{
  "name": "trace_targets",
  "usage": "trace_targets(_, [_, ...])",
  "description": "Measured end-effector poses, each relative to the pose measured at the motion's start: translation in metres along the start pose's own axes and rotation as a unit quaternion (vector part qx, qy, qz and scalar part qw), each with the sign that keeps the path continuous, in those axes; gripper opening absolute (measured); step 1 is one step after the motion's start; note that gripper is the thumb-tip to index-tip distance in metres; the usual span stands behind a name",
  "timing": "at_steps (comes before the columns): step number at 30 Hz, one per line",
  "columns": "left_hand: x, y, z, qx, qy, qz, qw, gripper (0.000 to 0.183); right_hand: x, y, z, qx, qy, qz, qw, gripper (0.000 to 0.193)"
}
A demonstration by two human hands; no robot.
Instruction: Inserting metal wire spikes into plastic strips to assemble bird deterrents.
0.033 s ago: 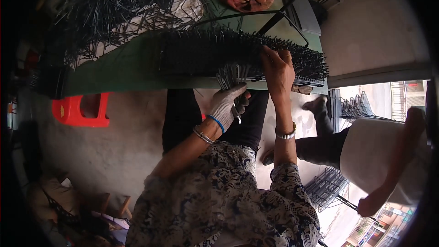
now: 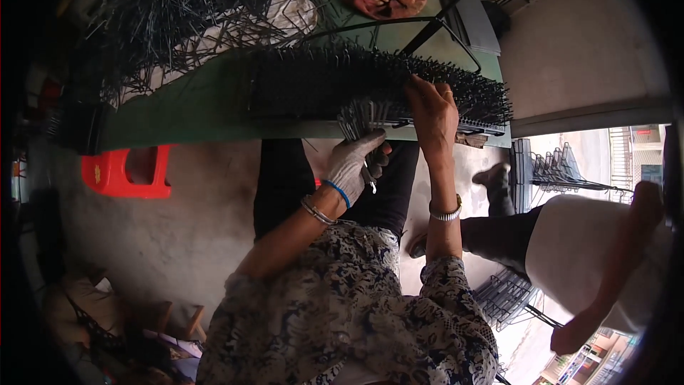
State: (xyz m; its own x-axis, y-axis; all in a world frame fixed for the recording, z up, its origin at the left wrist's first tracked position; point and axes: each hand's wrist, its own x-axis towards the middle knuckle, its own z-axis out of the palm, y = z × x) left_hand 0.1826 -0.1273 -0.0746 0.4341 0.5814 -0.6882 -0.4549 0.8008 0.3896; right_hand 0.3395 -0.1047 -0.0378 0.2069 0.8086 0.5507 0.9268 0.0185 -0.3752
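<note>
My left hand [image 2: 358, 162], in a pale knit glove, is closed round a bundle of thin metal rods [image 2: 362, 115] that fan out past the fingers toward the table edge. Farther right, my bare right hand [image 2: 433, 110] pinches at a long black rack [image 2: 313, 89] along the table's front, among its many upright black pins [image 2: 481, 96]. Whatever lies between these fingertips is too small and dark to make out. The pins stand thick on the rack's right part and along its far edge; its left part looks like a dark flat surface.
A large heap of thin black rods [image 2: 192, 14] lies on pale cloth on the green table [image 2: 171, 121]. Reddish gloves [image 2: 388, 0] and a black bent bar [image 2: 427, 32] are behind the rack. A red stool [image 2: 107, 175] stands left. Another person [image 2: 577, 264] is close on my right, near wire racks [image 2: 506, 292].
The person on my right has shifted slightly, the arm and lower leg moving a little. My right hand has dipped very slightly toward me; my left hand looks the same.
</note>
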Motion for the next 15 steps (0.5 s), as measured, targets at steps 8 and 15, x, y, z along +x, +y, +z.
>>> trace_targets(8, [-0.014, 0.001, 0.007, 0.025, 0.014, 0.029, 0.999, 0.014, -0.007, -0.013, -0.017, 0.293, -0.198, 0.209, 0.912, 0.033])
trace_targets(15, [-0.014, -0.002, 0.003, 0.047, -0.025, 0.031, 0.998, 0.016, -0.022, -0.005, -0.01, 0.33, -0.237, 0.236, 0.883, 0.017])
